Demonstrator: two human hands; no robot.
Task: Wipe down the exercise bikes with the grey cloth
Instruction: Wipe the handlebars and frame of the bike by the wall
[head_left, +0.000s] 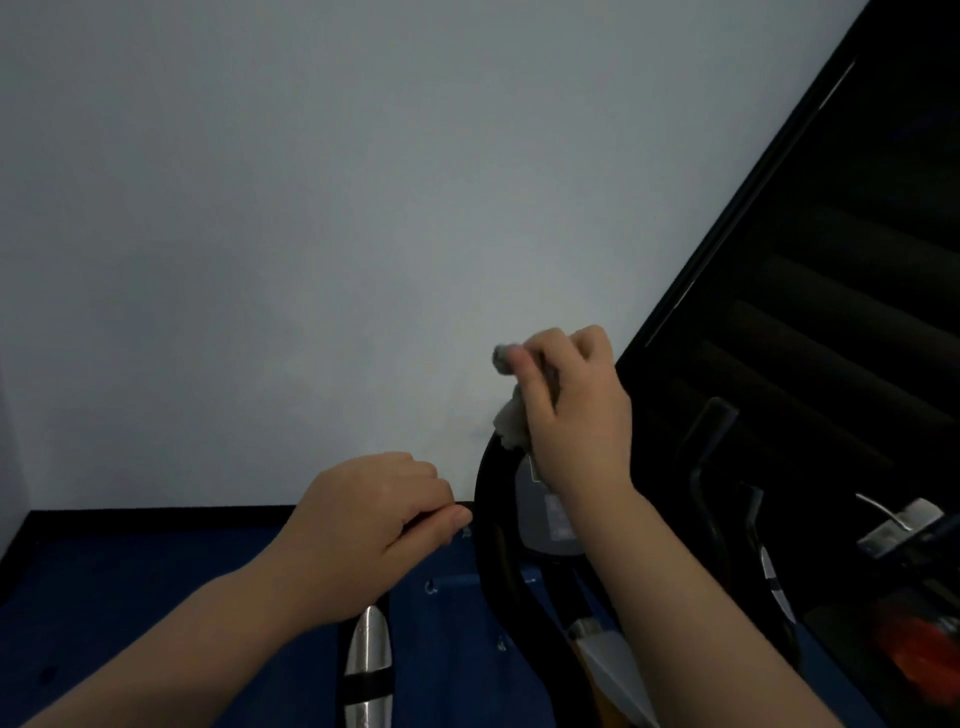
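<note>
The left hand (374, 512) is nearest, its grip wrapped round a black handlebar (370, 660) with chrome bands. The right hand (571, 410) pinches the bunched grey cloth (511, 421) against the top of the console (550, 514). Wiping looks mid-course: handlebars, frame and the neighbouring bike (722, 467) likely remain.

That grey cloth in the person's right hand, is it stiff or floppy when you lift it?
Probably floppy: the grey cloth bunches inside the right hand and a loose end droops below the fingers. It looks light, since a one-handed pinch seems to hold it. It likely grips rather than slides, as its surface appears fuzzy, though blur makes that uncertain.
</note>
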